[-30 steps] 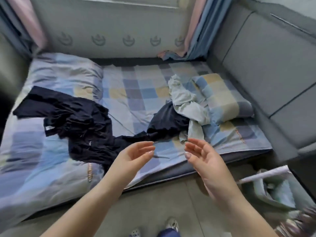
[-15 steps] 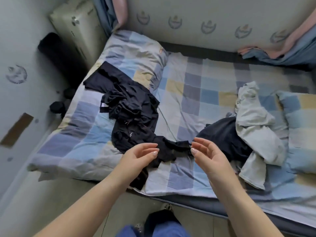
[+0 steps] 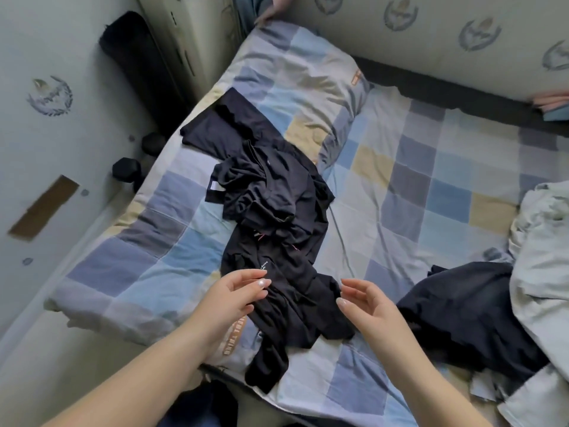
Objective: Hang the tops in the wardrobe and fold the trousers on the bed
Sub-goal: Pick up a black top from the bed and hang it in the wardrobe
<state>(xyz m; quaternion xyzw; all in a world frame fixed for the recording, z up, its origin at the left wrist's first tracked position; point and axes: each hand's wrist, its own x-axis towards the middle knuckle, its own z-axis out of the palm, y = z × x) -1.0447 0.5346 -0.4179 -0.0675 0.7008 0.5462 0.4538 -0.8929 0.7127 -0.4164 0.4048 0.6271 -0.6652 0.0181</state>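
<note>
While hands hover, black clothes heap (image 3: 274, 217), pale garment (image 3: 542, 241), checked quilt (image 3: 431, 167)

Tan lettering on the checked quilt (image 3: 197, 248) edge and small white print on the black garment (image 3: 277, 229) are too blurred to read.

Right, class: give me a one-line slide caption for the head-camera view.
Both open hands, left hand and right hand, hover over a crumpled black garment pile on the checked bedspread.

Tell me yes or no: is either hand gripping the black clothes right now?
No. The left hand and right hand hang open above the black clothes on the bed, fingers relaxed and closed round nothing.
</note>
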